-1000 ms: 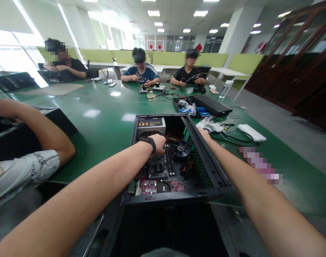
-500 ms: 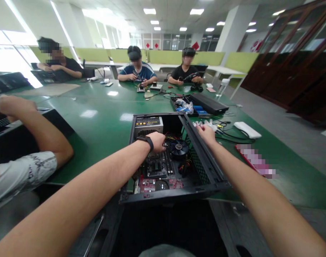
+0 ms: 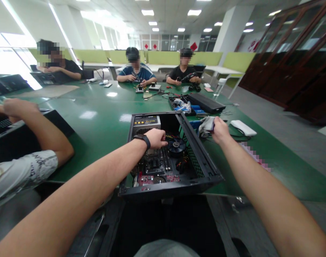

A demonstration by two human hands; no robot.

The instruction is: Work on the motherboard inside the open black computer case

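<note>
An open black computer case lies on the green table, its motherboard and a power supply inside. Over the board is my left hand, its fingers curled together beside the round black fan; whatever they may hold is too small to make out. To the right of the case, my right hand is closed on the edge of a grey-and-blue glove, which hangs from it toward the case.
Beyond the case sits a black tray with blue and white things, beside a long black box. A white pouch lies right. At left, a person's arm rests by another case. Three people sit across the table.
My right hand has moved right and lifted the glove from beside the case. My left hand has risen slightly and shifted toward the fan.
</note>
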